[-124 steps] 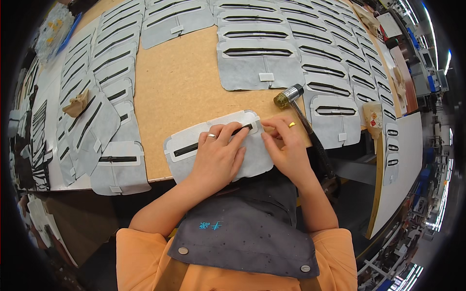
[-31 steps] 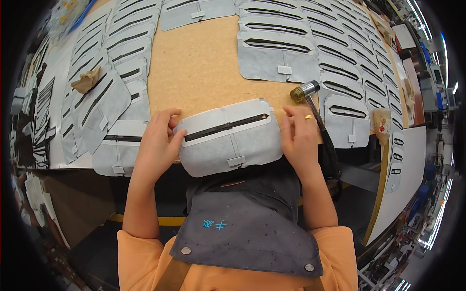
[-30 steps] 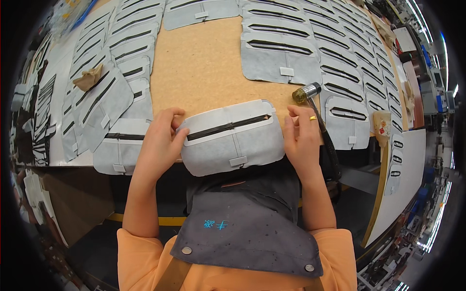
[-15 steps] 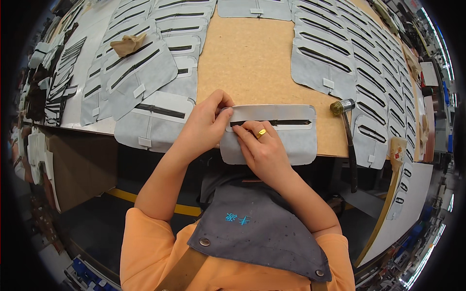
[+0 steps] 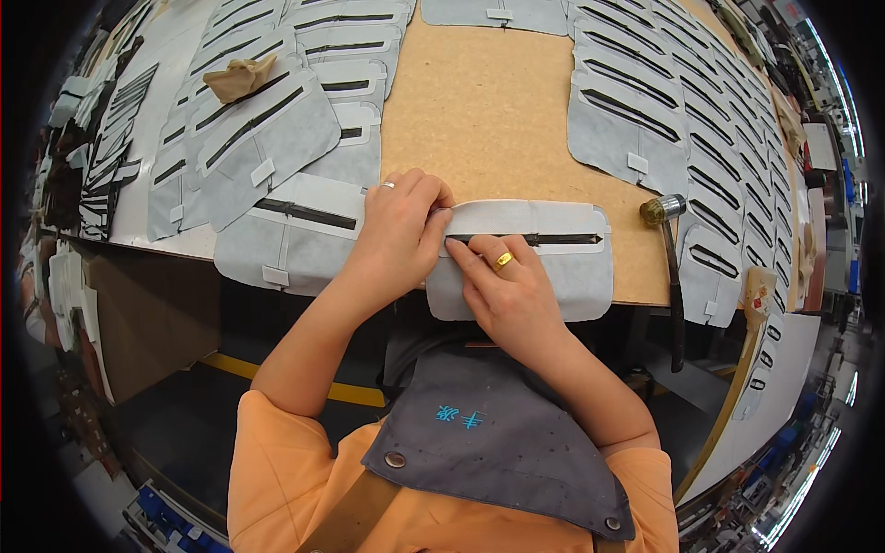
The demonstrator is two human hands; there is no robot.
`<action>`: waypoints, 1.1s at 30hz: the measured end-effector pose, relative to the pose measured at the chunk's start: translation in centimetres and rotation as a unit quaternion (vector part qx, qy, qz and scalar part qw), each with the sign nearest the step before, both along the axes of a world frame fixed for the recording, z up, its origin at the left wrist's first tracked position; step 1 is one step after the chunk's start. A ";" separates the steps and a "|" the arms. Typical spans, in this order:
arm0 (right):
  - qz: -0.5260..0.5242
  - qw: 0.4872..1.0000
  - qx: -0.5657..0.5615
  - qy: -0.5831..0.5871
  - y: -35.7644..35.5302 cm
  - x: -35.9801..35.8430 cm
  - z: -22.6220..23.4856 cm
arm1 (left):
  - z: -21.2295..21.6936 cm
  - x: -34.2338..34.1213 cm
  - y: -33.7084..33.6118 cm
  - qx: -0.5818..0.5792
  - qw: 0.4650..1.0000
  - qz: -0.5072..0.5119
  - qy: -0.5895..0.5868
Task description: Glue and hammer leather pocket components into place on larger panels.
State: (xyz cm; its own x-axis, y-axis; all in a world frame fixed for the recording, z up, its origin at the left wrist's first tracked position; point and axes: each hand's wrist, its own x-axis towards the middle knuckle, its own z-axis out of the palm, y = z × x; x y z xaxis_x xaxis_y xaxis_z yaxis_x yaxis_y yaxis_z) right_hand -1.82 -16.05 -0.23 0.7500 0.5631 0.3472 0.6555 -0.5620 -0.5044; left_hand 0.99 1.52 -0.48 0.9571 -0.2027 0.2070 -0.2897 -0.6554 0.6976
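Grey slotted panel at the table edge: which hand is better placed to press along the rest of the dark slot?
Probably the right hand: its fingers lie on the grey panel just below the slot, while the left hand covers the panel's left end.

Grey fabric panel (image 5: 553,267), black slit, tan board (image 5: 498,111), gold ring (image 5: 503,261), orange shirt (image 5: 286,479)

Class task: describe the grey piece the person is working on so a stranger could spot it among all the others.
Start at the bare tan board. At its near edge lies one grey piece with a dark slot. Alone among its neighbours, it is under the left hand and right hand.
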 end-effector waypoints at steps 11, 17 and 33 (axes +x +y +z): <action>0.001 0.999 -0.043 0.032 -1.0 1.4 0.3 | 0.1 0.7 0.1 -0.014 0.999 0.019 0.025; -0.103 0.991 -0.079 0.019 -5.8 5.5 1.3 | 0.4 -3.6 -4.9 0.048 0.984 -0.133 -0.109; -0.131 0.986 -0.041 -0.098 -4.8 7.9 4.5 | -0.4 -3.0 -8.7 0.127 0.982 -0.080 -0.111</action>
